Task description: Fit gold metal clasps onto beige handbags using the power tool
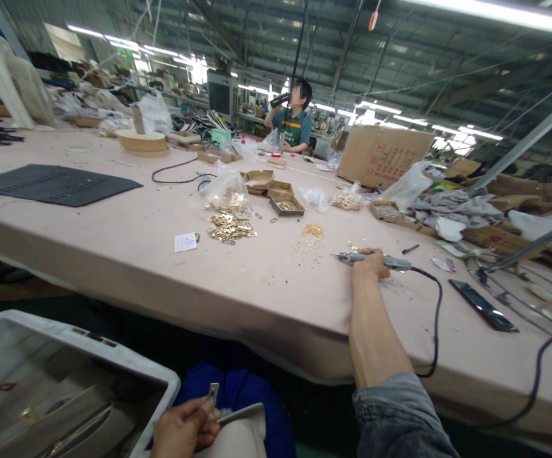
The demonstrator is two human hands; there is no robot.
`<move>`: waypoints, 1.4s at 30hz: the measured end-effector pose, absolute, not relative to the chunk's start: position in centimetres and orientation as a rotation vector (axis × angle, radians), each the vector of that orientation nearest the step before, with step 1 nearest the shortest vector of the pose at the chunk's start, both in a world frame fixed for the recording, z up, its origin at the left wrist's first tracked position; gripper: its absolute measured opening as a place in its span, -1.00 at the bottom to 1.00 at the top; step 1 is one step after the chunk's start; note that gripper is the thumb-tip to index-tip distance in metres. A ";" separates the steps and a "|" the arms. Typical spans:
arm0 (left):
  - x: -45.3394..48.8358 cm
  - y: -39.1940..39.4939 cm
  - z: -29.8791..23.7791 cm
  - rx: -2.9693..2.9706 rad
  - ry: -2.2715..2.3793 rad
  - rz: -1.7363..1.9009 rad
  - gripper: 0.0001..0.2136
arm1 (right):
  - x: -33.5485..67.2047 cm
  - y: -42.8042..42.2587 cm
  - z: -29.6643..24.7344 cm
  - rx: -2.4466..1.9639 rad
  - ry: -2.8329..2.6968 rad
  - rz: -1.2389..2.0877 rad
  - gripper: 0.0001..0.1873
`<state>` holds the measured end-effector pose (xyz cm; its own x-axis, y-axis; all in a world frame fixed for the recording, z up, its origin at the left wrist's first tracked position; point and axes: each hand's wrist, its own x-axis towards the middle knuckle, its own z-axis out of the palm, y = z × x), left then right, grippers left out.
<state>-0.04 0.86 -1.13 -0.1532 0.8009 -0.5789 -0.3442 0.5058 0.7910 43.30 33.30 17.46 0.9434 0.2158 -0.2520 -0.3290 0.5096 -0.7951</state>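
Gold plate (213, 394), one, in left hand (180, 429)

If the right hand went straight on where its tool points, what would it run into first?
The tool in that hand would probably meet the scattered small bits first, though its height above the table is unclear.

The one camera sits on the person's head, above the near side of the surface (252, 275), facing forward and down across it. The wide view takes in a crate (128, 358) close by, below the surface's near edge, a screwdriver (397, 263) farther off over the surface, and the roof (404, 79) beyond.
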 end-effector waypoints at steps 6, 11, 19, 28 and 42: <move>0.4 0.6 -0.5 0.463 1.426 1.098 -0.54 | 43.4 33.4 17.4 -0.980 0.123 0.339 -0.67; -0.1 0.8 -1.3 0.462 1.409 1.050 -0.48 | 43.4 33.4 17.4 -0.980 0.126 0.346 -0.66; 0.0 0.6 -1.0 0.490 1.391 1.074 -0.46 | 43.1 33.3 17.7 -0.975 0.132 0.350 -0.68; 0.4 0.5 -0.3 0.491 1.422 1.097 -0.49 | 42.6 32.8 18.1 -0.982 0.133 0.353 -0.67; 0.6 0.6 -0.2 0.450 1.429 1.116 -0.49 | 42.9 32.8 17.8 -0.991 0.099 0.370 -0.63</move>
<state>0.59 0.57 -0.22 -0.2177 0.8094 -0.5454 -0.3331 0.4636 0.8211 42.94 32.82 17.80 0.9335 0.2595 -0.2475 -0.3483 0.4915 -0.7982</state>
